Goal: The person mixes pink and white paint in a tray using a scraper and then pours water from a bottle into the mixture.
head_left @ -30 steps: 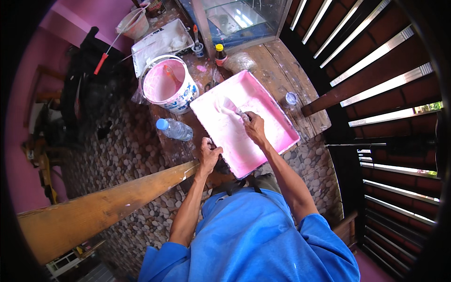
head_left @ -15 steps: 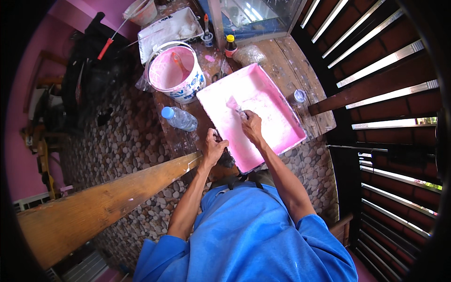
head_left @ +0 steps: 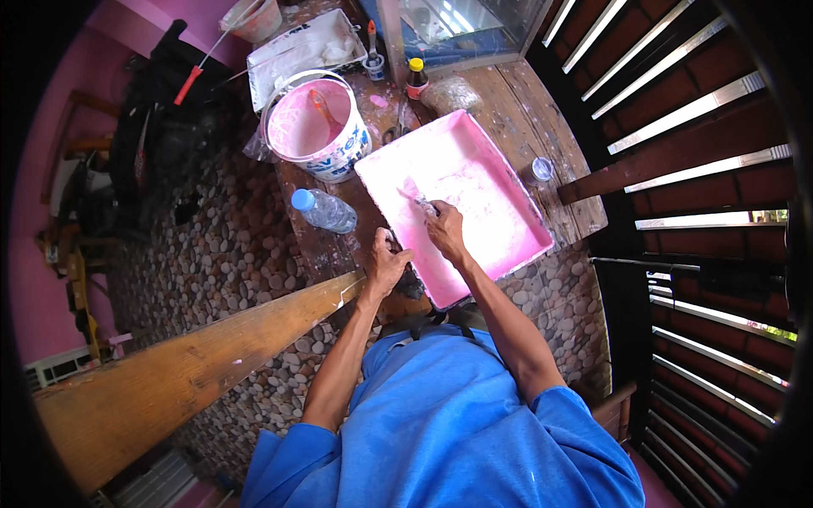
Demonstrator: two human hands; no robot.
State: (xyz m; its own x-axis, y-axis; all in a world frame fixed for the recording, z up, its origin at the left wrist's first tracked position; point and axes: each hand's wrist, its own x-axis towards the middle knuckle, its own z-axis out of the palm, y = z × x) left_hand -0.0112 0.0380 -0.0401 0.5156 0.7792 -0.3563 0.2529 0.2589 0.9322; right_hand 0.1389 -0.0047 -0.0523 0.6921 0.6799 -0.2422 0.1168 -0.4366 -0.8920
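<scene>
A shallow rectangular tray (head_left: 508,222), its inside coated in pink and white paint, lies tilted on the wooden table in front of me. In my right hand (head_left: 444,230) is a small paintbrush (head_left: 412,190). Its flared, pink-coated end rests over the left part of the tray floor. My left hand (head_left: 389,262) grips the tray's near left rim, thumb along the edge and fingers curled outside. What lies under those fingers is partly hidden.
Left of the tray stand a blue-capped water bottle (head_left: 324,212) and a pink-smeared paint bucket (head_left: 311,127). Beyond are scissors (head_left: 395,134), a yellow-capped bottle (head_left: 416,80) and a white tray (head_left: 305,57). A small jar (head_left: 539,171) sits right. A wooden beam (head_left: 203,356) crosses lower left.
My right hand has shifted slightly left and toward me along the tray with the paintbrush. The left hand still grips the rim.
</scene>
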